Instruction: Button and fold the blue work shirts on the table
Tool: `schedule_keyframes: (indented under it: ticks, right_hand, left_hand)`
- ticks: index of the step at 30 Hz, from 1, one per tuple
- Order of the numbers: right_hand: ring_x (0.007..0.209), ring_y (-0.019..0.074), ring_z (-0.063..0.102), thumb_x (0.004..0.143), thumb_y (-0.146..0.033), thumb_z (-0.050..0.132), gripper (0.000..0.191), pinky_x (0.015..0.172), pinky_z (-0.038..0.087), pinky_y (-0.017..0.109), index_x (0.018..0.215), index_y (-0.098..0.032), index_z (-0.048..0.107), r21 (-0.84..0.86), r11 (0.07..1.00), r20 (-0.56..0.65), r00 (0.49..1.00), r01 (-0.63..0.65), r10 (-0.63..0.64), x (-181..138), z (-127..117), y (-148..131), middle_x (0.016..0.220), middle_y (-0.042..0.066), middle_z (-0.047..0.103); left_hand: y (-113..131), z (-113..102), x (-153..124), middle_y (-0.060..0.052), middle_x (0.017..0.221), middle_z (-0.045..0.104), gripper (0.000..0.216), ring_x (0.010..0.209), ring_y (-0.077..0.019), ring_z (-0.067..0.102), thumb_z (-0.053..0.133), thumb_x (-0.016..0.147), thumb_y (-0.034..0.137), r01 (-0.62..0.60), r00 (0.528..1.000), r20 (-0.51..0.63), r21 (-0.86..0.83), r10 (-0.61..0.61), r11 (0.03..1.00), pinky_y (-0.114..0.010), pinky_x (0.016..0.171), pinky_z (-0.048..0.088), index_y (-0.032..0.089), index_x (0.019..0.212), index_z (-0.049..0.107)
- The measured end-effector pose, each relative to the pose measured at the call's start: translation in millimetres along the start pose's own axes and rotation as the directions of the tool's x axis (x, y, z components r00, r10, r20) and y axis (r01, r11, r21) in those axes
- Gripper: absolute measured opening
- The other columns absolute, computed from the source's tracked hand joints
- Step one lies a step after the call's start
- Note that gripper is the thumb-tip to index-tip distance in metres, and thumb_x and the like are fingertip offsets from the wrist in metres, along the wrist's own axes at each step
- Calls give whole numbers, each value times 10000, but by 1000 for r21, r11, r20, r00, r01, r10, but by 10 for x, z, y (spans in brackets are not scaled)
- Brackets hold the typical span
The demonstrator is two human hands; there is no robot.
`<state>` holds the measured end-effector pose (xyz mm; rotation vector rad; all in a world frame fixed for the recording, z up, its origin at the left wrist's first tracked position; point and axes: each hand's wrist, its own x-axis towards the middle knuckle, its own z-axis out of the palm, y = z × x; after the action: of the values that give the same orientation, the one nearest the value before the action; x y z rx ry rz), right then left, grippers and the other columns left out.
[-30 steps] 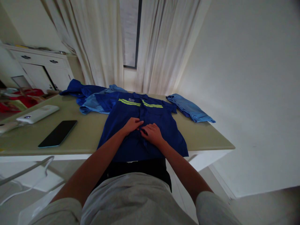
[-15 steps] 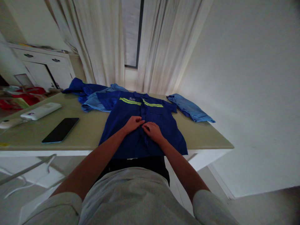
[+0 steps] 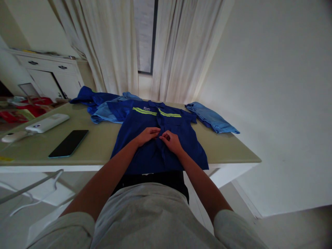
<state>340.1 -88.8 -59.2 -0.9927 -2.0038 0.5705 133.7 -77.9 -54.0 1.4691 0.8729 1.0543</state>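
Note:
A dark blue short-sleeved work shirt [image 3: 145,162] lies front up on the table, its collar pointing away from me. Yellow-green reflective stripes cross its chest, with small white lettering above the left one. At the middle of the front edge, my left hand [image 3: 148,136] is closed with its fingers pinching the placket. My right hand [image 3: 171,141] faces it from the other side, thumb and fingers pinched on the fabric. Any button between the fingertips is too small to make out. Below the hands the front opening is creased.
On the green-topped table [image 3: 98,148] lie a black phone [image 3: 68,143] and a white device [image 3: 48,123] at left. Crumpled blue clothes [image 3: 103,107] sit at the back left, a folded light-blue garment [image 3: 211,117] at the back right. Curtains and a wall stand beyond.
My hands have drawn slightly apart, the right one shifting a little to the right. The placket between them now stands more raised and creased. The view has tilted slightly.

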Motion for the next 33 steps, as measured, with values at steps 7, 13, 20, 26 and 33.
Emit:
schedule_keyframes:
  ticks: [7, 13, 20, 26, 33]
  right_hand:
    - [721, 151, 576, 863, -478, 718, 385, 701, 473, 281, 1124, -224, 593, 89, 996, -18, 1000, 26, -25, -21, -40, -31, 889, -8, 636]
    - [703, 155, 571, 753, -253, 646, 443, 700, 484, 298, 1189, -220, 578, 135, 989, -97, 993, -59, 72, 14, -20, 111, 822, -36, 585]
    - [720, 175, 601, 662, -348, 760, 427, 683, 519, 314, 1060, -233, 654, 475, 857, -258, 900, -199, 352, 36, -284, 225, 813, -15, 635]
    - [687, 180, 631, 633, -472, 840, 485, 639, 521, 314, 1036, -248, 687, 664, 683, -69, 885, -304, 460, 46, -457, 111, 842, -2, 711]
    - [1069, 259, 679, 808, -483, 804, 644, 920, 564, 435, 1368, -249, 591, 173, 956, 66, 971, -236, 228, -819, -492, -449, 1235, 103, 697]
  left_hand:
    - [-78, 61, -10, -68, 931, 772, 445, 876, -214, 717, 844, 724, 456, -162, 985, 97, 223, 143, 961, -351, 859, 557, 144, 1016, 722]
    - [6, 102, -62, -111, 1100, 760, 435, 997, -241, 720, 737, 826, 379, -214, 973, 172, 414, 155, 885, -398, 953, 552, 153, 1192, 678]
    - [396, -5, -1133, -70, 1407, 622, 476, 1329, -306, 534, 807, 810, 498, -297, 954, 268, 801, 133, 520, -501, 1137, 393, 294, 1228, 707]
    - [299, 3, -1621, -58, 1305, 719, 280, 1229, -260, 625, 647, 970, 303, -185, 981, 152, 910, 117, 370, -456, 1078, 426, 293, 1232, 748]
    - [467, 111, -1477, -55, 1186, 787, 261, 1135, -263, 690, 608, 989, 324, -182, 982, 150, 899, 111, 398, -411, 1002, 485, 282, 1162, 799]
